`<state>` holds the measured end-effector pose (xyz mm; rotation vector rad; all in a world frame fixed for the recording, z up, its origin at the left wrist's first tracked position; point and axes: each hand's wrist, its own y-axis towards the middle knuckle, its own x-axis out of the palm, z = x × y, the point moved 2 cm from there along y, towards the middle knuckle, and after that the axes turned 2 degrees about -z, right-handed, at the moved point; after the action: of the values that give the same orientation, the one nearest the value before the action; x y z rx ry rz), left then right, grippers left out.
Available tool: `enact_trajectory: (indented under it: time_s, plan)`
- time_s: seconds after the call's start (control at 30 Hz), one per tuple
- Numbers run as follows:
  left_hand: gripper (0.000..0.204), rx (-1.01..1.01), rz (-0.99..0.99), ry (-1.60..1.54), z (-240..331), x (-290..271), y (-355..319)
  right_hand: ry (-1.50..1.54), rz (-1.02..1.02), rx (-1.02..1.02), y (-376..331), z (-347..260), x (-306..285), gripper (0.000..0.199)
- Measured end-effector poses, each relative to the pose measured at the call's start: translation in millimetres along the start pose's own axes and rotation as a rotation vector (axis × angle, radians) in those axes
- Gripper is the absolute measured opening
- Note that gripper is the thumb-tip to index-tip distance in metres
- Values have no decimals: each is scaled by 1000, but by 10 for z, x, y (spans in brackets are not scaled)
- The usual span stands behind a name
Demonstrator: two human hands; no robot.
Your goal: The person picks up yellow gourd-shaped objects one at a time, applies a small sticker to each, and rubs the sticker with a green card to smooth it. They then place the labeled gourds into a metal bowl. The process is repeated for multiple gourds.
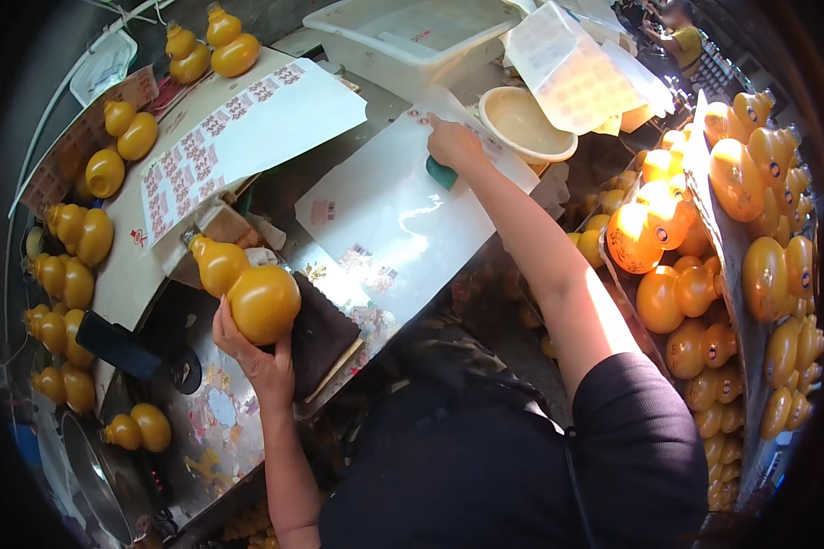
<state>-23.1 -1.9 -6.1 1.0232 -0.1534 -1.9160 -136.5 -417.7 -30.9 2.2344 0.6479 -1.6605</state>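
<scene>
My left hand grips a glossy orange-yellow gourd from below, its narrow stem end tilted up and to the left. A dark folded cloth lies just right of that gourd. My right hand reaches to the far end of a white sticker sheet, a fingertip at the small round stickers there. A green flat-edged piece shows under the right palm and seems held by the curled fingers; its full shape is hidden. Other small printed stickers remain on the sheet's near part.
A second white sheet with red-brown stickers lies on the board at left. Several gourds line the left edge near a black stand. A cream bowl and clear bin stand beyond. Stacked gourds rise at right.
</scene>
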Motion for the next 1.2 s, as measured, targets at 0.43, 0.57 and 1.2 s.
enact_trajectory:
  time_s: [0.43,0.57,1.2]
  plan:
    - [87,35,2,35,-44,19,-47,-254,-257,-423,-1360,396,-81,50]
    - [84,52,2,61,-27,25,-34,204,116,-598,-1978,783,-15,33]
    - [107,37,-136,-89,-1,-244,32,1553,-207,356,-2271,143,17,18]
